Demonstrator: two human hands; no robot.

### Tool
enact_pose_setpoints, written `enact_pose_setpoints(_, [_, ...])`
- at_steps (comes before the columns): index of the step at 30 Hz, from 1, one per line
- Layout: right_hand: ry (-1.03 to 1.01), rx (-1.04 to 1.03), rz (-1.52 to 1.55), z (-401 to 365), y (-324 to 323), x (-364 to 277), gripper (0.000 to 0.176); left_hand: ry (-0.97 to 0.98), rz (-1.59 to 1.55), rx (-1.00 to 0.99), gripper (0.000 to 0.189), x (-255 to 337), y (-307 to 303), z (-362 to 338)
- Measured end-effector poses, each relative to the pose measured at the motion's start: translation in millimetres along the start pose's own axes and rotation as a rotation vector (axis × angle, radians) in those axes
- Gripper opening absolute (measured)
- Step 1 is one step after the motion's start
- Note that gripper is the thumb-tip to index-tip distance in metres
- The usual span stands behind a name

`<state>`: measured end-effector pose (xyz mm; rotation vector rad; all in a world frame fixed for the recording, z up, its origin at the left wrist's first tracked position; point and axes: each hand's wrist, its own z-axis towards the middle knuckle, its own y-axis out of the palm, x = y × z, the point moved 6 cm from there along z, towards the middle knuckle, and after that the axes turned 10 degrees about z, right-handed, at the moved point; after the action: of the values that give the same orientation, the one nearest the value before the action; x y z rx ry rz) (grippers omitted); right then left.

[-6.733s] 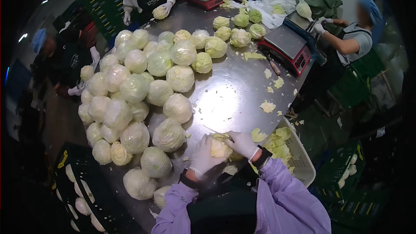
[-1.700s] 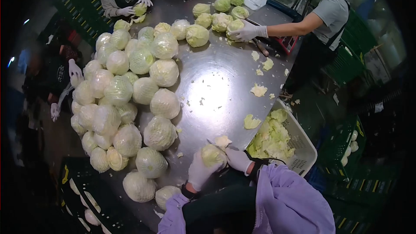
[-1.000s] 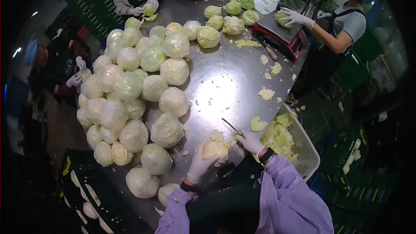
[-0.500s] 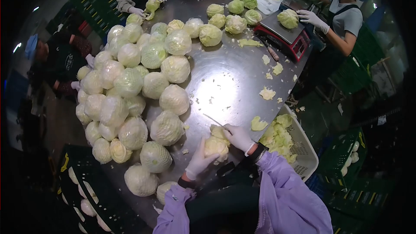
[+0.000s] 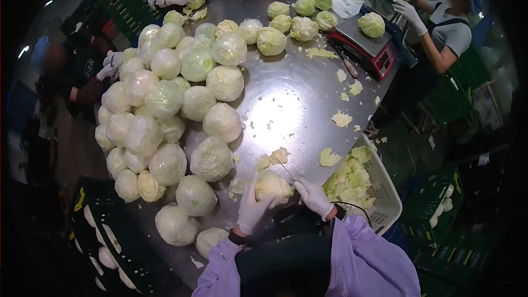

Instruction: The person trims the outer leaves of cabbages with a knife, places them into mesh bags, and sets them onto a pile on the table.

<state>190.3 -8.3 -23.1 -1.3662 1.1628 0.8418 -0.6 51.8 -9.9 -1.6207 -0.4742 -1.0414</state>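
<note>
At the near edge of the metal table, my left hand [image 5: 254,207] in a white glove holds the left side of a pale cabbage [image 5: 274,187]. My gloved right hand [image 5: 313,196] is closed on the handle end of a thin knife [image 5: 285,170], beside the cabbage's right side. The blade points up and left, toward loose leaf pieces [image 5: 279,155] lying beyond the cabbage. More trimmed leaf lies left of it.
Many wrapped cabbages [image 5: 165,99] are piled left on the table [image 5: 275,85]. A white basket [image 5: 388,198] of leaves stands right. Scales [image 5: 366,44], unwrapped cabbages and a knife [image 5: 351,69] lie at the back. Three co-workers stand around; green crates [image 5: 104,242] flank the table.
My right hand and the knife have moved down and right, away from the cabbage top. Leaf pieces now lie loose on the table. The right co-worker's hand has left the cabbage on the scale.
</note>
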Motion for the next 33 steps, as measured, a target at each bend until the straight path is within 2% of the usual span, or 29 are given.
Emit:
enact_pose_setpoints(2, [0.186,0.061,0.132,-8,-5,-14,0.029,-0.051,0.003,0.018,0.070,-2,-1,3])
enact_pose_setpoints(3, [0.183,0.061,0.134,-9,-3,-11,0.029,-0.075,0.059,0.028,0.067,-6,0,6])
enact_pose_setpoints(5, [-0.274,0.152,-0.205,-12,-3,-29,0.033,-0.092,0.115,0.035,0.064,-9,2,9])
enact_pose_setpoints(8, [-0.308,0.142,-0.359,-11,8,-41,0.041,-0.173,0.016,0.021,0.066,-14,5,10])
enact_pose_setpoints(9, [-0.305,0.144,-0.359,-10,11,-39,0.041,-0.148,0.028,0.038,0.065,-14,5,10])
enact_pose_setpoints(11, [-0.184,-0.009,-0.367,1,23,-23,0.046,-0.121,0.041,0.058,0.064,-14,5,11])
enact_pose_setpoints(15, [-0.195,0.004,-0.365,9,25,-20,0.046,-0.147,0.070,-0.007,0.068,-10,7,13])
enact_pose_setpoints(17, [-0.092,-0.013,-0.411,12,22,-27,0.043,-0.132,0.084,-0.011,0.069,-11,8,15])
enact_pose_setpoints(21, [-0.081,0.020,-0.388,28,16,-20,0.037,-0.125,0.109,-0.030,0.069,-14,11,19])
enact_pose_setpoints(23, [-0.010,0.010,-0.336,33,12,-12,0.032,-0.099,0.144,-0.018,0.068,-15,11,21])
enact_pose_setpoints(25, [0.027,0.039,-0.263,40,10,-3,0.031,-0.162,-0.058,-0.096,0.068,-15,10,21])
enact_pose_setpoints(26, [0.058,0.072,-0.191,43,7,4,0.030,-0.162,-0.060,-0.099,0.068,-16,9,19])
enact_pose_setpoints(28, [-0.017,0.086,-0.162,46,6,26,0.030,0.048,0.095,-0.117,0.066,-5,5,15])
enact_pose_setpoints(29, [-0.092,0.093,-0.130,49,5,40,0.031,0.051,0.098,-0.109,0.066,-3,5,14])
enact_pose_setpoints(30, [-0.088,0.053,-0.109,49,5,59,0.032,-0.059,-0.130,-0.066,0.063,-6,5,9])
enact_pose_setpoints(31, [-0.087,0.043,-0.106,49,-1,51,0.032,-0.172,-0.360,-0.023,0.060,-11,8,1])
enact_pose_setpoints(32, [0.123,-0.059,0.012,47,-5,55,0.031,-0.348,-0.696,-0.061,0.054,-25,21,-5])
enact_pose_setpoints(33, [0.334,-0.158,0.130,40,-5,48,0.030,-0.352,-0.694,-0.062,0.054,-30,22,-7])
